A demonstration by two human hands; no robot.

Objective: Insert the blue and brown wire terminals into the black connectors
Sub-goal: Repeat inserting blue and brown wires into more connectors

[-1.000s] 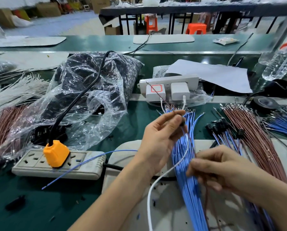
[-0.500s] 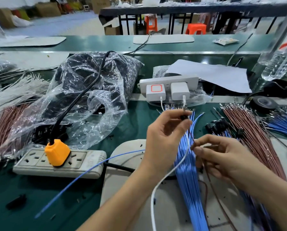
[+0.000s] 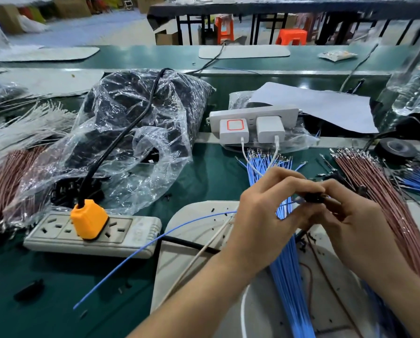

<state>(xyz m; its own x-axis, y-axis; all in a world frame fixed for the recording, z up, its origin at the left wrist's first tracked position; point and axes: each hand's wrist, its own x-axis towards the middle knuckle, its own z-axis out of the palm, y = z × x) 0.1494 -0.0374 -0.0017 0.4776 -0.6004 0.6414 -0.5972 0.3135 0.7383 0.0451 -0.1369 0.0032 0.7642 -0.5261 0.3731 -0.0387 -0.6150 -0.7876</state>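
1. Trailing lead. A single blue wire (image 3: 179,226) runs from the left hand (image 3: 257,215) out to the near left and passes the right end of the power strip (image 3: 57,236), which carries the orange plug (image 3: 89,219). I judge that if this tail snags on the strip, a tug could draw its terminal back out of the housing before it locks.

2. Grip. The hands are together, fingertips touching. The left hand pinches the left end of the black connector (image 3: 312,197), which is held clear of the counter (image 3: 204,172), right of centre, above the blue wire bundle (image 3: 287,276). If the connector turns in this pinch, the open cavity would face the wrong way and the terminal would be refused.

3. Insertion. The right hand (image 3: 355,215) pinches the connector's right end. I cannot tell whether a brown terminal sits between those fingers, because they hide the cavity.
   - An off-axis push could bend the crimp.
   - A short push could leave the terminal half seated.
   - With the cavity hidden, the wire could go into the wrong cavity.

4. Surroundings. The brown wire bundle (image 3: 379,203) lies just right of the right hand, with its terminal ends pointing far. A sweep of that forearm could drag wires off the stack or tangle them with the blue wires further right. Small black fragments lie on the pad under the hands, and one carried into a cavity would block seating.
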